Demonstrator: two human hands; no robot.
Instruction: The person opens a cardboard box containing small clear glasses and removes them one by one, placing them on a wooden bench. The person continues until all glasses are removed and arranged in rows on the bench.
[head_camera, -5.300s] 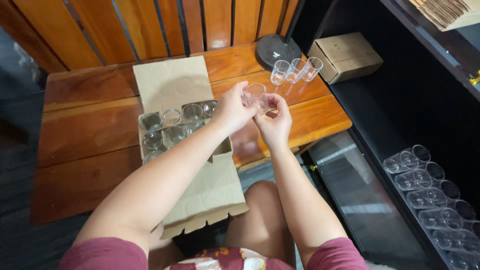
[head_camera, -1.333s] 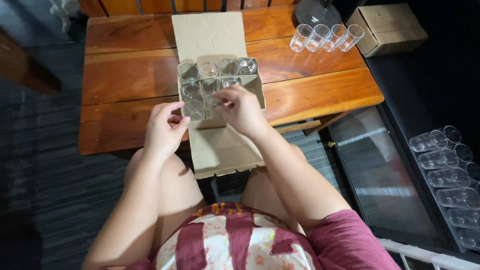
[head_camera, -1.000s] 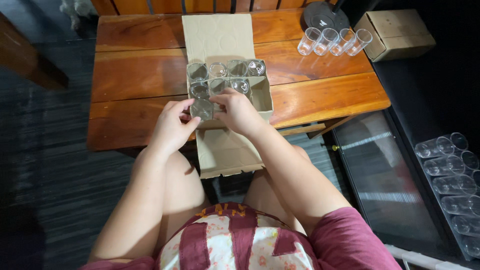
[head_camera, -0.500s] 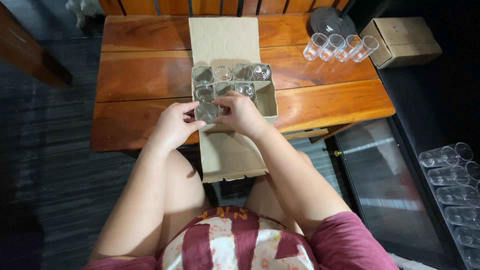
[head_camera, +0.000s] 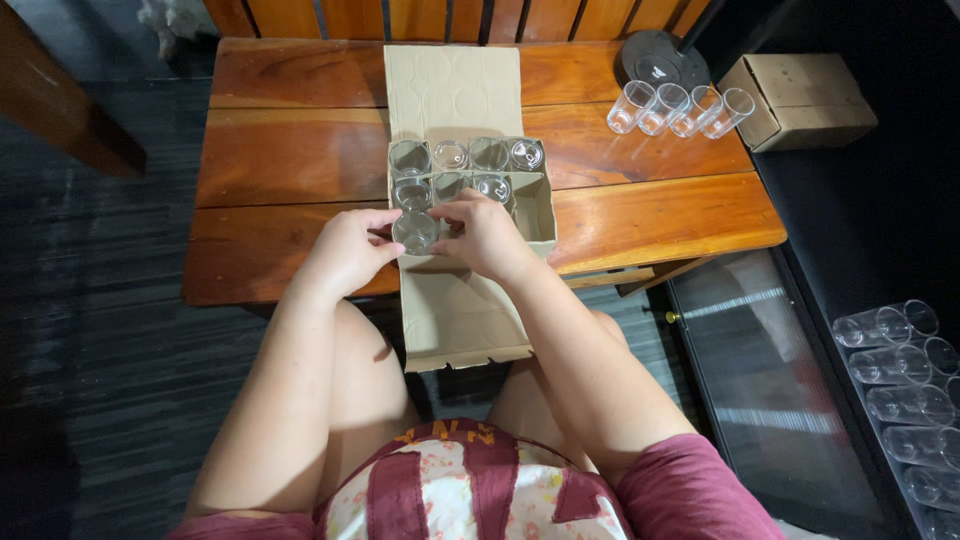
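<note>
Counts: you are looking at seven glasses standing in the box (head_camera: 540, 205) besides the one in your hands, four glasses (head_camera: 680, 107) on the table (head_camera: 280, 160) near its far right corner, and several more lying in rows at the lower right, off the table.
Held glass: you are gripping one clear glass (head_camera: 415, 231) between both hands, at the box's near left corner, close to the table's near edge.
Direction: the glass is standing upright, its mouth facing up at you, its long axis vertical.
Left hand: your left hand (head_camera: 345, 250) is curling round the glass from the left, fingers closed on its rim.
Right hand: your right hand (head_camera: 487, 236) is closing on the glass from the right, fingertips touching it.
Box: the cardboard box is sitting open at mid-table, one flap lying flat toward the far edge, the other hanging over the near edge; dividers are splitting it into cells.
Other: a second, closed carton (head_camera: 800, 100) is resting beyond the table's right edge.
</note>
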